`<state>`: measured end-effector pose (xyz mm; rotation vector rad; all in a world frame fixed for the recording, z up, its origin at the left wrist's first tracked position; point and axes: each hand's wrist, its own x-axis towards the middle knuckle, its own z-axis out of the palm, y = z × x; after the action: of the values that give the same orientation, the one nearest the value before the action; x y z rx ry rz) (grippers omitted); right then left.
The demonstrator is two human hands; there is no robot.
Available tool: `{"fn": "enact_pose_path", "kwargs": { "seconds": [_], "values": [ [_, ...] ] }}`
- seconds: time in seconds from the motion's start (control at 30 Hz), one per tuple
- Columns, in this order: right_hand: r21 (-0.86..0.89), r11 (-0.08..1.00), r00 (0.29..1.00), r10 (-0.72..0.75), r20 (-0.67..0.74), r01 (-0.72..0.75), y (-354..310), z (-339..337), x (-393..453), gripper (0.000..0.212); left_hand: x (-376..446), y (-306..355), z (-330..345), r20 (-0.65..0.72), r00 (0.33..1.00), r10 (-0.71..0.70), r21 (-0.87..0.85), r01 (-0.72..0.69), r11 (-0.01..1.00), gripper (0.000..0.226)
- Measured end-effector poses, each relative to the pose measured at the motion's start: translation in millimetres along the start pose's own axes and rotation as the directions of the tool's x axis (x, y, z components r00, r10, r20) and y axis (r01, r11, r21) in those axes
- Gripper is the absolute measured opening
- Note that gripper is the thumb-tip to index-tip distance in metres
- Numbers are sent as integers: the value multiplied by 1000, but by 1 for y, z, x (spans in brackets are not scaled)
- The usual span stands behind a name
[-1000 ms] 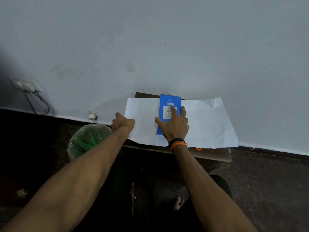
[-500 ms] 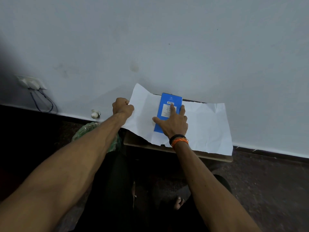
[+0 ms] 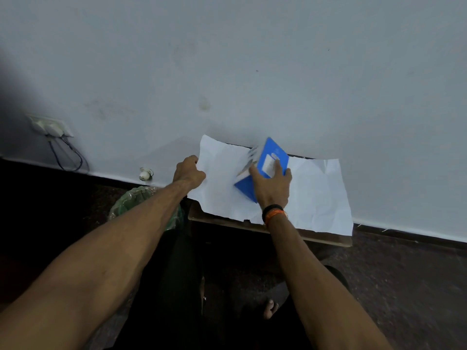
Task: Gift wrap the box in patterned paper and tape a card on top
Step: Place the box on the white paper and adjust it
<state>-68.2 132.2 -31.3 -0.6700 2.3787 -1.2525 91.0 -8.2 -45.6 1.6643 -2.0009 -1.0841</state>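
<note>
A blue box with a white label stands tilted up on one long edge on a white sheet of paper, which lies on a low wooden board against the wall. My right hand holds the box, thumb on its left side and fingers over the label. My left hand grips the paper's left edge and lifts that side off the board. The paper's patterned side and any card are not visible.
A bin lined with a green bag stands left of the board, partly behind my left arm. A wall socket with cables and a small white fitting are on the wall at left. My foot is below on the dark floor.
The box has tipped from lying flat onto its edge under my right hand. My left hand has raised the paper's left side higher.
</note>
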Motion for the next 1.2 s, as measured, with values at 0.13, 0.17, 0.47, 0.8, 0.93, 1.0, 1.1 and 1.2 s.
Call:
{"fn": "enact_pose_path", "kwargs": {
  "seconds": [0.13,0.17,0.47,0.8,0.93,1.0,1.1,1.2],
  "values": [
    [759,565,923,364,122,-323,5,-15,12,44,-3,-1,0,-12,1000,-12,-27,11,1000,55],
    [825,439,907,376,191,-355,9,-18,15,44,-3,-1,1,-16,1000,-6,-35,5,999,59],
    [841,386,919,261,296,-380,32,-33,22,54,-6,-2,10,-46,999,-20,0,20,1000,38],
    [674,713,981,155,117,-193,30,-30,10,60,-5,1,6,-72,997,41,-47,-44,998,44],
    [554,832,998,55,-35,-27,25,-29,10,59,-4,2,1,-51,996,74,-67,-77,995,49],
    [415,909,997,-22,-67,48,23,-26,10,64,-3,1,0,-39,996,77,-55,-79,995,51],
    [280,958,998,-54,-40,63,23,-20,7,67,-3,-2,1,-28,997,75,-37,-76,996,49],
    [267,962,998,-52,-45,62,25,-18,3,71,-3,-6,4,-14,999,48,-15,-48,999,45]
  ]
}}
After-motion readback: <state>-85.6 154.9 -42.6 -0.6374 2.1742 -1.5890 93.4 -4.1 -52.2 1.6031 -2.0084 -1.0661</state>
